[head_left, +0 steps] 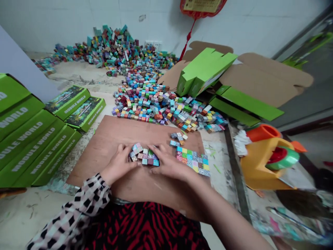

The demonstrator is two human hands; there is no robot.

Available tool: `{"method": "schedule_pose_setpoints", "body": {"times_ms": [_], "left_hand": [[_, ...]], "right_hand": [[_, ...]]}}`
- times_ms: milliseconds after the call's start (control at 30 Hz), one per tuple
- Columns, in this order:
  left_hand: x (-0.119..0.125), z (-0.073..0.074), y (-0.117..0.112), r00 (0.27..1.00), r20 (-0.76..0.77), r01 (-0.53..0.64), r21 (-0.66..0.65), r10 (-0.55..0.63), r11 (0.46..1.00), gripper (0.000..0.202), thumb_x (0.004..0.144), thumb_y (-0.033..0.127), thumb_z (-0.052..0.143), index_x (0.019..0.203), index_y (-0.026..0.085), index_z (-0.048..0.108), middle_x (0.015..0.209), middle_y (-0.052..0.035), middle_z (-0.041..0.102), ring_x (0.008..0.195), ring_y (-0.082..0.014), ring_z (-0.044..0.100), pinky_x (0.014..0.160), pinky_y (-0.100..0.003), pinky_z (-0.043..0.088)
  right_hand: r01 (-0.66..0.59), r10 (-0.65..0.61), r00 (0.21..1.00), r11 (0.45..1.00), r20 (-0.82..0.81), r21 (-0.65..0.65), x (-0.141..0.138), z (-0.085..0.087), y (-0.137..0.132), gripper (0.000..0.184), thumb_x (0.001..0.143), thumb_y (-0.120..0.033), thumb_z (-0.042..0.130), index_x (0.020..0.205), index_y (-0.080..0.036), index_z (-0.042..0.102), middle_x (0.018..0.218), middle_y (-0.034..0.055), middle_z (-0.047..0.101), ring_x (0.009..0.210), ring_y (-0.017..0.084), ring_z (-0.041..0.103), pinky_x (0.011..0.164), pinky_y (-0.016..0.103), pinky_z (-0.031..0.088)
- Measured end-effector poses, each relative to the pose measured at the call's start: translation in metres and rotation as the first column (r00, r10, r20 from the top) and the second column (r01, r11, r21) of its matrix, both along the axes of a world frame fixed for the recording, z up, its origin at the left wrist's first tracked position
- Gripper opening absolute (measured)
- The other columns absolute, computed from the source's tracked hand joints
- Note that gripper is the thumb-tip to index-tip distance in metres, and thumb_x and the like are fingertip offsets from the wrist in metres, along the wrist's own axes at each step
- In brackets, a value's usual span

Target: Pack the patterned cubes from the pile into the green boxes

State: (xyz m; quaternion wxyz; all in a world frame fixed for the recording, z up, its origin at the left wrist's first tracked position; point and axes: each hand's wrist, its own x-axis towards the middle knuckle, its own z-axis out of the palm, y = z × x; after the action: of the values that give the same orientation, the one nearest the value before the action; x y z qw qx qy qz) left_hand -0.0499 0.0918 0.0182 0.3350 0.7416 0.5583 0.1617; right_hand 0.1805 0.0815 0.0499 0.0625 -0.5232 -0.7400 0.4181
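Observation:
A small cluster of patterned coloured cubes [144, 157] lies on a brown board [109, 139] in front of me. My left hand [118, 165] presses against the cluster's left side with fingers curled round it. Against the cluster's right side rests my right hand [170, 163], fingers bent onto the cubes. Both hands squeeze the cubes together. Just to the right sits a flat, neat block of cubes [194, 160], and a few loose cubes [178, 138] lie behind it.
A big heap of loose cubes [156, 100] spreads from the board's far edge to the wall. Green "MODULE WORLD" boxes [33, 139] stack at the left. Folded green cartons and cardboard [234, 80] lie at the right, beside an orange-yellow tape dispenser [265, 156].

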Motion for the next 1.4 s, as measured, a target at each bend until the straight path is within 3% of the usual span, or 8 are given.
{"method": "schedule_pose_setpoints", "body": {"times_ms": [200, 333, 433, 700, 900, 1033, 1233, 1400], "left_hand": [[-0.001, 0.003, -0.016, 0.997, 0.073, -0.012, -0.122, 0.021, 0.992, 0.083, 0.069, 0.032, 0.07, 0.144, 0.022, 0.035, 0.112, -0.0066, 0.042, 0.108, -0.0257, 0.053, 0.098, -0.043, 0.045], [-0.01, 0.003, -0.012, 0.994, 0.074, 0.084, -0.089, -0.078, 0.992, 0.09, 0.065, 0.029, 0.074, 0.145, 0.03, 0.032, 0.134, -0.008, 0.035, 0.131, -0.0325, 0.036, 0.106, -0.046, 0.039], [-0.014, 0.007, 0.0, 0.979, 0.041, 0.2, -0.05, -0.198, 0.979, 0.092, 0.064, 0.029, 0.075, 0.146, 0.027, 0.032, 0.142, -0.0099, 0.031, 0.14, -0.0334, 0.023, 0.112, -0.047, 0.029], [-0.002, 0.007, 0.014, 0.965, -0.058, 0.256, 0.033, -0.254, 0.966, 0.075, 0.072, 0.029, 0.066, 0.142, 0.021, 0.04, 0.127, -0.0104, 0.052, 0.119, -0.028, 0.05, 0.103, -0.041, 0.041], [-0.006, 0.001, -0.006, 0.988, -0.075, 0.147, 0.122, -0.138, 0.982, 0.076, 0.078, 0.037, 0.063, 0.146, 0.023, 0.03, 0.135, -0.0117, 0.047, 0.126, -0.0283, 0.046, 0.106, -0.043, 0.037], [-0.007, -0.002, -0.016, 0.988, -0.149, 0.071, 0.151, -0.048, 0.986, 0.085, 0.071, 0.04, 0.07, 0.145, 0.021, 0.03, 0.131, -0.0126, 0.048, 0.122, -0.0318, 0.047, 0.103, -0.046, 0.039], [-0.003, -0.003, -0.02, 0.988, -0.157, 0.029, 0.218, 0.005, 0.976, 0.066, 0.079, 0.028, 0.059, 0.14, 0.015, 0.037, 0.126, -0.0144, 0.053, 0.116, -0.0292, 0.051, 0.101, -0.044, 0.041], [-0.001, -0.006, -0.019, 0.988, -0.128, -0.057, 0.205, 0.085, 0.977, 0.069, 0.075, 0.037, 0.066, 0.135, 0.012, 0.042, 0.118, -0.0137, 0.053, 0.111, -0.0299, 0.053, 0.097, -0.043, 0.044]], "right_hand": [[0.124, -0.125, 0.989, 0.992, -0.075, -0.026, 0.005, -0.006, -0.027, 0.099, 0.067, -0.027, 0.074, 0.15, -0.027, 0.021, 0.136, 0.01, 0.032, 0.13, 0.027, 0.036, 0.108, 0.041, 0.033], [0.101, -0.108, 0.99, 0.992, 0.091, 0.081, 0.004, 0.004, -0.028, 0.1, 0.067, -0.042, 0.075, 0.15, -0.029, 0.02, 0.149, 0.0129, 0.017, 0.134, 0.034, 0.031, 0.102, 0.047, 0.038], [0.043, -0.109, 0.961, 0.967, 0.255, 0.252, -0.006, 0.008, -0.024, 0.087, 0.07, -0.054, 0.069, 0.145, -0.028, 0.034, 0.15, 0.0146, 0.022, 0.134, 0.039, 0.027, 0.102, 0.052, 0.035], [0.002, -0.152, 0.896, 0.941, 0.417, 0.338, -0.031, 0.003, -0.023, 0.054, 0.086, -0.046, 0.048, 0.133, -0.019, 0.05, 0.134, 0.0181, 0.044, 0.116, 0.036, 0.044, 0.092, 0.049, 0.038], [-0.057, -0.09, 0.926, 0.927, 0.367, 0.371, -0.021, 0.004, -0.012, 0.067, 0.086, -0.051, 0.049, 0.143, -0.019, 0.038, 0.146, 0.019, 0.034, 0.131, 0.039, 0.03, 0.104, 0.058, 0.024], [-0.197, 0.097, 0.954, 0.916, 0.283, 0.349, -0.03, 0.006, 0.008, 0.058, 0.089, -0.03, 0.044, 0.145, -0.021, 0.036, 0.151, 0.0141, 0.031, 0.138, 0.031, 0.024, 0.11, 0.056, 0.016], [-0.291, 0.204, 0.932, 0.913, 0.299, 0.287, -0.049, 0.0, 0.032, 0.054, 0.083, -0.019, 0.046, 0.137, -0.022, 0.048, 0.141, 0.0121, 0.045, 0.132, 0.033, 0.033, 0.108, 0.06, 0.019], [-0.303, 0.201, 0.927, 0.898, 0.317, 0.317, -0.045, 0.002, 0.034, 0.043, 0.084, -0.017, 0.044, 0.125, -0.022, 0.057, 0.127, 0.0099, 0.056, 0.116, 0.029, 0.049, 0.101, 0.053, 0.032]]}}
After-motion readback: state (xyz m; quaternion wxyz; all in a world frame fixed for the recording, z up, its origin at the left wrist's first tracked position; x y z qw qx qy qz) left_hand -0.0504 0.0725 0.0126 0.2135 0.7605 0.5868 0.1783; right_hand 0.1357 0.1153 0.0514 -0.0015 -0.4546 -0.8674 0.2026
